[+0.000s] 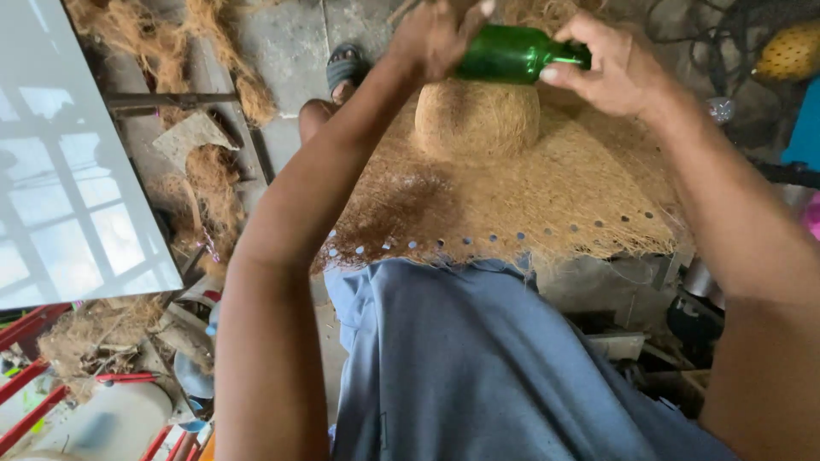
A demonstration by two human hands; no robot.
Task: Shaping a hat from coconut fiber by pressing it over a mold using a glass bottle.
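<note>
Overhead, loose fibre lies left of the left hand, which with the right hand grips a bottle atop the dome.

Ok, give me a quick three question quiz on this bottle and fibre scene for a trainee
1. True or false: both hands grip the green glass bottle.
2. What does the bottle lie across? A) a metal bucket B) the rounded fibre mound C) a white panel
3. Which hand holds the neck end?

Key:
1. True: left hand at the base, right hand at the neck.
2. B; the mound rises from a flat fibre mat.
3. The right hand.
</note>
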